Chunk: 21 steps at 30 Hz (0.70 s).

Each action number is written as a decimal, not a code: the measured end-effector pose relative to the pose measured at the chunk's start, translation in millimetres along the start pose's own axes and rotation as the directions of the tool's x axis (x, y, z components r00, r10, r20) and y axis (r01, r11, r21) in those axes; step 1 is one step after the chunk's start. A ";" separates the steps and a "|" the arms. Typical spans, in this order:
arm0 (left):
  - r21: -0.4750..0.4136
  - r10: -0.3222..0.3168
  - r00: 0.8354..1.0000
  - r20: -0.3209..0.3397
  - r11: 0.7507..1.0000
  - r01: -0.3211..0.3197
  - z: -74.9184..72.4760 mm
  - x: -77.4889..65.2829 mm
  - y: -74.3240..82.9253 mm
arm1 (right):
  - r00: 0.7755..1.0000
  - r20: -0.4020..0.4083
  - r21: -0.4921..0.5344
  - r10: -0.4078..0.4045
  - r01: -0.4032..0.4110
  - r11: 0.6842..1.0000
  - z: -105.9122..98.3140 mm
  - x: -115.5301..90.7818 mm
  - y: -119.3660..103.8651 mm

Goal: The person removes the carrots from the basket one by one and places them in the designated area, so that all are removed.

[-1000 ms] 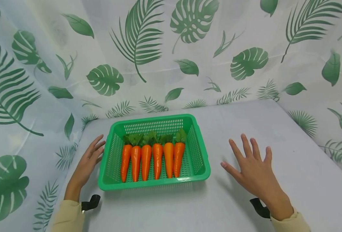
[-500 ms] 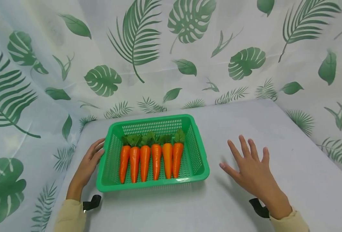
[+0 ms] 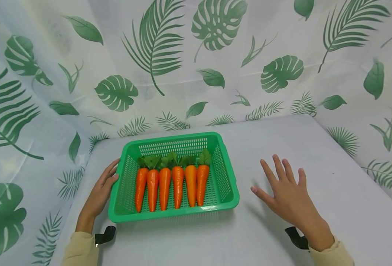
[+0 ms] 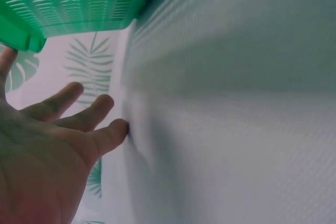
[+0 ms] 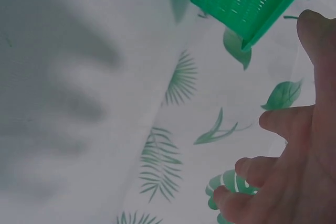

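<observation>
A green plastic basket (image 3: 202, 210) with slotted walls stands on the table, left of centre in the head view. Inside it lies a row of several orange carrots (image 3: 178, 186), their leafy green tops toward the far side. My left hand (image 3: 98, 192) is at the basket's left side, its thumb at the rim; the left wrist view shows the other fingers extended, apart from the slotted wall (image 4: 79, 3). To the right of the basket, my right hand (image 3: 290, 199) hovers palm down with fingers spread, touching nothing. The right wrist view shows the basket's wall (image 5: 231, 3) beyond the thumb.
A white cloth covers the table (image 3: 272, 142). Behind it and at both sides hangs a white curtain (image 3: 242, 22) printed with green leaves. A black mount (image 3: 105, 235) sits at the left wrist, another mount (image 3: 296, 238) at the right.
My left hand has drawn in to the basket's left rim, its fingers closer together than before. The right hand has stayed nearly still. The view has shifted slightly.
</observation>
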<state>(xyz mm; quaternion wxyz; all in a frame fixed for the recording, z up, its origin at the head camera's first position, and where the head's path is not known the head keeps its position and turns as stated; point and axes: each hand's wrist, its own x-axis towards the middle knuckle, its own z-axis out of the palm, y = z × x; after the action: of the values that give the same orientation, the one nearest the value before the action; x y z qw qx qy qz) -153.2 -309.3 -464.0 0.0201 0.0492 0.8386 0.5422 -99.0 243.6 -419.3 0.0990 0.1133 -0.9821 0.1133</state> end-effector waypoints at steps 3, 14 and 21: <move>-0.009 0.002 1.000 0.006 1.000 -0.002 0.2 -0.3 -1.0 | 0.999 0.036 0.044 0.003 -0.005 0.999 -0.9 1.5 -0.8; -0.021 -0.005 1.000 0.020 1.000 0.006 -0.7 -0.4 -3.1 | 0.997 0.072 0.143 -0.026 0.016 0.990 -10.3 13.2 -5.0; -0.039 0.001 0.999 0.035 0.999 0.000 -2.0 0.0 -4.7 | 0.987 0.153 0.368 -0.041 -0.018 0.930 -22.8 25.4 -13.6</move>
<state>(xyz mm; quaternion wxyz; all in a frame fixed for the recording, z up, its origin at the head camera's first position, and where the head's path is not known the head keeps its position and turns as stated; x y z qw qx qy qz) -153.6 -313.0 -467.5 0.0357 0.0586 0.8274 0.5575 -116.1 231.2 -389.2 -0.0017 0.1443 -0.9474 0.2856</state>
